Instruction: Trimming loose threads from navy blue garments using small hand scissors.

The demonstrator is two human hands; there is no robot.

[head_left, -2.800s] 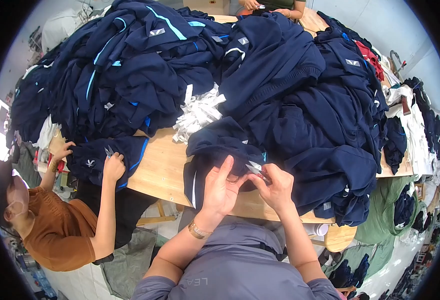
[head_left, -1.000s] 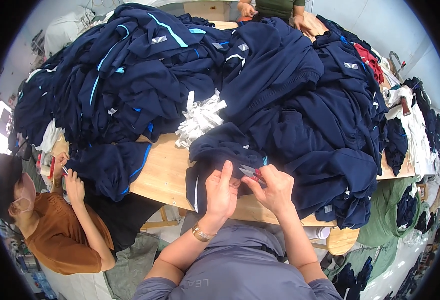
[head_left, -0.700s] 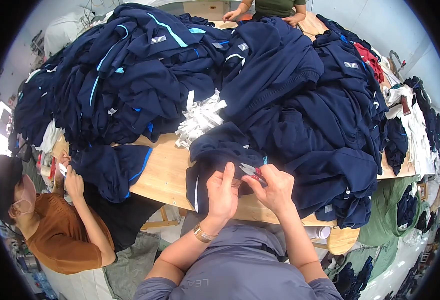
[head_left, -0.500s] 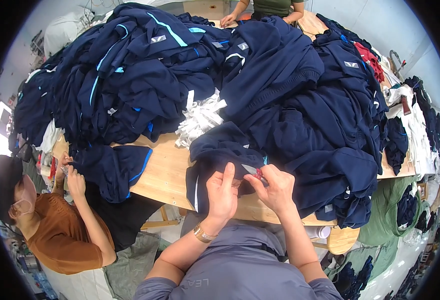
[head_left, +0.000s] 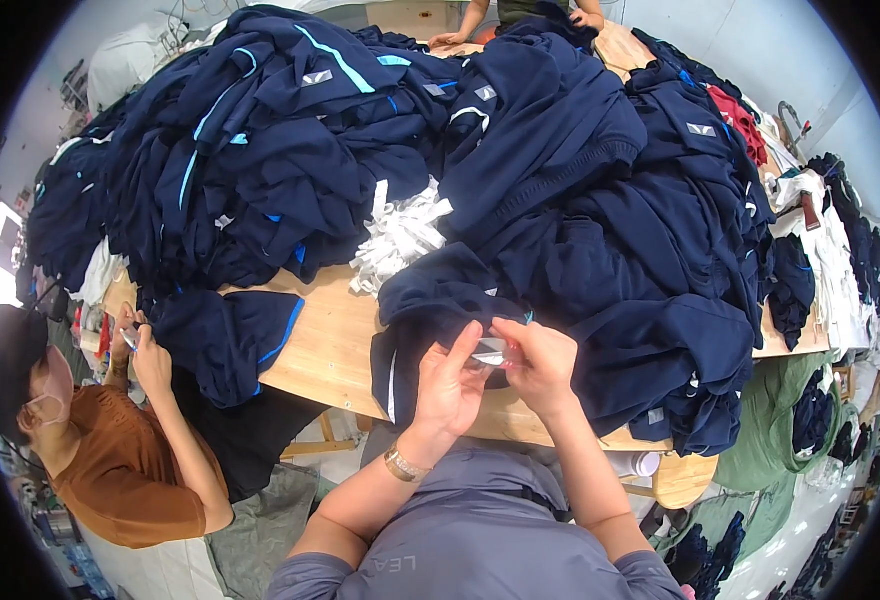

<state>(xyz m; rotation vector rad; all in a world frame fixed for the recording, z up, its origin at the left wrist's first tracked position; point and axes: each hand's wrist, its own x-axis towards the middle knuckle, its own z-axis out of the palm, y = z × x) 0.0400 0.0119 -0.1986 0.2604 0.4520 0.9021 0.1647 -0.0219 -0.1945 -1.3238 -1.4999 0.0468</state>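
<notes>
My right hand is closed around small thread snips; their pale blades show between my two hands, blurred, and most of the red grip is hidden. Close against the blade tips, the thumb and curled fingers of my left hand come together. What they pinch is too small or covered to make out. Right behind both hands, at the table's near edge, lies a crumpled navy garment with a white strip along its left side.
Large heaps of navy garments cover the wooden table. A bundle of white strips lies mid-table. At left, a co-worker in a brown shirt handles a blue-edged navy piece. Another person's hand is at the far side.
My right hand has shifted left and turned, bringing the snips against my left fingers and hiding most of the red grip. Across the table, the other person has lifted a navy piece.
</notes>
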